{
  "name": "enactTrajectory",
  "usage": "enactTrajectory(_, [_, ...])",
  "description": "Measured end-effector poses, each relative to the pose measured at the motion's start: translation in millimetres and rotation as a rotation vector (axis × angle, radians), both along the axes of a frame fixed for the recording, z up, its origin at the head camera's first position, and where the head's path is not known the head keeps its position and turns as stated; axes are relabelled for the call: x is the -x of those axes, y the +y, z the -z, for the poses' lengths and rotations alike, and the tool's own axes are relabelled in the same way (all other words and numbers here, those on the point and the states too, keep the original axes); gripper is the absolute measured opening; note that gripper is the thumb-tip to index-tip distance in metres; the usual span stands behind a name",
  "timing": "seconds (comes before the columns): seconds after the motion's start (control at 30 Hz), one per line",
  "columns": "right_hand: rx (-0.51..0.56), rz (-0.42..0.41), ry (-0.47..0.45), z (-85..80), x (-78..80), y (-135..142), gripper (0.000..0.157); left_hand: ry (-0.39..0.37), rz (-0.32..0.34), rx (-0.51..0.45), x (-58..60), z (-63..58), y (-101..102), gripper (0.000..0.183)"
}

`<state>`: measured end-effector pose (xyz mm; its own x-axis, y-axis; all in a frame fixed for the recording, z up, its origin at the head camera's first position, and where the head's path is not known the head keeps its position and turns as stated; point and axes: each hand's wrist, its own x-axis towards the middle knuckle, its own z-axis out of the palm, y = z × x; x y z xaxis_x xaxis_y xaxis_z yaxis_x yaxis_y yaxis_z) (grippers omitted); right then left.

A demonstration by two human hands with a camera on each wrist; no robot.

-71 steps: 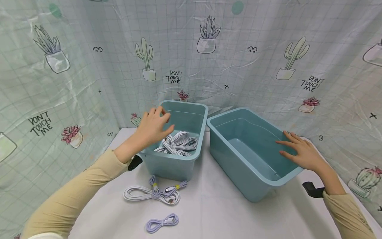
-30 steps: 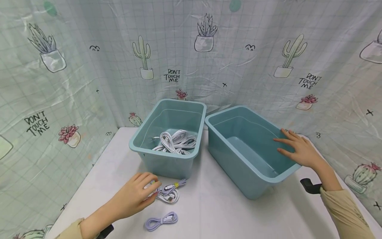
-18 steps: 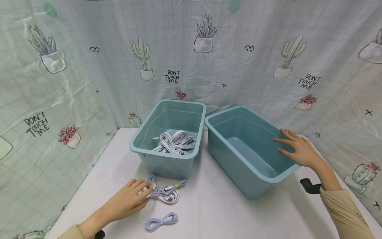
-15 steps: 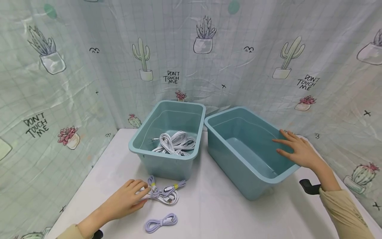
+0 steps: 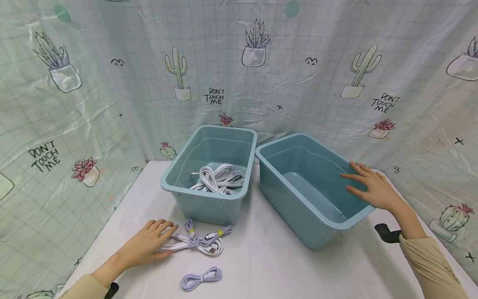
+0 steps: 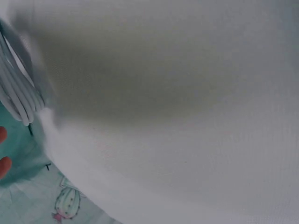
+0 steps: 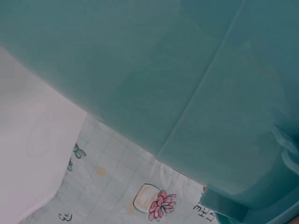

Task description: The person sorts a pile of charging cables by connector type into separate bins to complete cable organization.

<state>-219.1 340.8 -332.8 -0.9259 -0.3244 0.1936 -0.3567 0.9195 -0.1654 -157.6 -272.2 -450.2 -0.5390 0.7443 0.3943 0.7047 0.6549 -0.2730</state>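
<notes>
My left hand [image 5: 147,244] is at the left end of a coiled white cable [image 5: 203,248], fingers above the loop and thumb below it. Whether they touch it I cannot tell. In the left wrist view the cable strands [image 6: 18,91] and two fingertips [image 6: 3,166] show at the left edge. A lilac cable [image 5: 190,232] and another lilac cable [image 5: 220,234], each with a yellow tie, lie across the white one. A separate coiled lilac cable [image 5: 201,278] lies nearer. With fingers spread, my right hand [image 5: 375,189] rests at the right rim of a blue-green bin [image 5: 287,193].
Left of that bin stands a second blue-green bin [image 5: 209,207] with several white cables [image 5: 220,178] inside. Both are on a white table [image 5: 269,270]. A cactus-print curtain [image 5: 239,83] hangs behind and along the sides.
My left hand has come down from above the left bin to the cables in front of it, then slid left along the white cable. The right hand has stayed put.
</notes>
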Motion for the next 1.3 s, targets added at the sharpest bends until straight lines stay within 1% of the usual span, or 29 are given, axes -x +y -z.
enactTrajectory(0.3, [0.005, 0.008, -0.017, -1.0, 1.1, -1.3, 0.052, -0.027, -0.028, 0.022, 4.7, 7.5, -7.6, 0.065])
enactTrajectory(0.47, [0.0, 0.008, -0.023, -1.4, 1.0, -1.8, 0.053, -0.037, -0.05, 0.056, 5.5, 13.9, -10.0, 0.065])
enactTrajectory(0.57, [-0.002, 0.007, -0.025, -1.6, 0.8, -2.2, 0.053, -0.023, -0.037, 0.062, 5.9, 17.5, -10.7, 0.061])
enactTrajectory(0.67, [-0.004, 0.007, -0.022, -2.0, 0.4, -2.0, 0.052, -0.011, -0.021, 0.057, 6.8, 18.6, -9.8, 0.057])
enactTrajectory(1.07, [0.013, -0.004, 0.005, -2.4, -1.6, -1.5, 0.05, -0.012, 0.017, 0.037, 13.5, 21.9, -6.2, 0.05])
enactTrajectory(1.17, [0.015, 0.0, 0.0, -1.9, -1.9, -1.5, 0.05, -0.005, 0.018, 0.044, 13.7, 21.8, -5.4, 0.048])
enactTrajectory(1.3, [0.013, 0.005, -0.002, -1.7, -1.8, -1.6, 0.051, 0.016, 0.009, 0.058, 11.2, 19.8, -4.2, 0.046])
